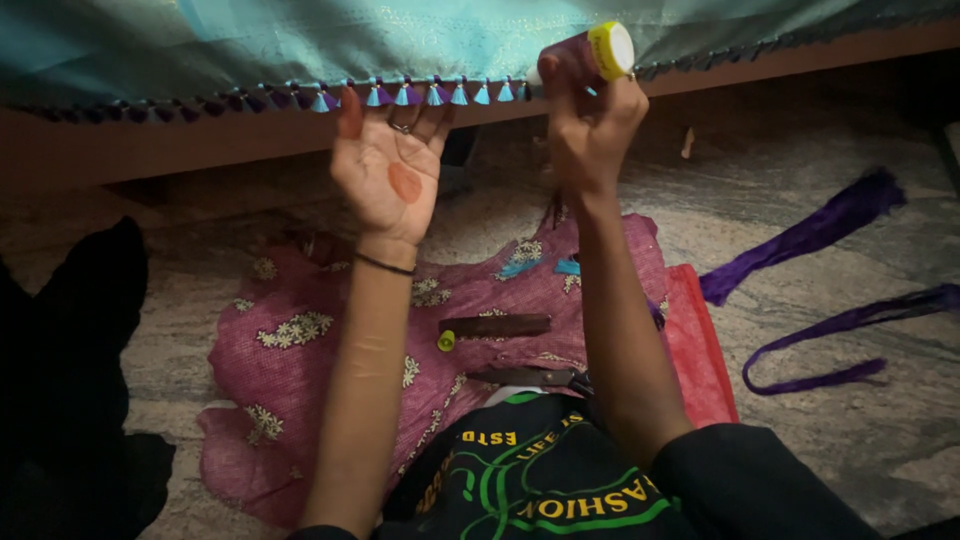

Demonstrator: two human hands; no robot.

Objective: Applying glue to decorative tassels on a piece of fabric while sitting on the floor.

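Lap: a black garment (540, 480) with green and yellow print lay nearest, below both forearms.
Pink cloth: a pink flowered cloth (300, 350) spread on the floor, well below the fingers, under both wrists.
Small things: a dark flat stick (497, 325) with a small yellow cap (446, 341) just beside its left end lay on the pink cloth, between the two forearms; dark scissors (530, 377) lay just nearer than those.
Threads: purple thread bundles (810, 240) lay on the floor, well off to the right of the right hand.
Left hand: the left hand (392, 165) was raised palm-up, fingers spread wide and holding nothing I could make out; a red mark showed on the palm, a ring on one finger, a dark band at the wrist. Its fingertips reached the tassels.
Right hand: the right hand (590, 125) was closed around a bottle (590, 55) with a yellow cap, held above the fingers and tipped toward the fabric edge.
Tassels: a row of teal and purple tassels (430, 95) hung along the hem, touching the left fingertips and just left of the bottle.
Fabric: the teal fabric (300, 40) stretched beyond both hands, farthest off.
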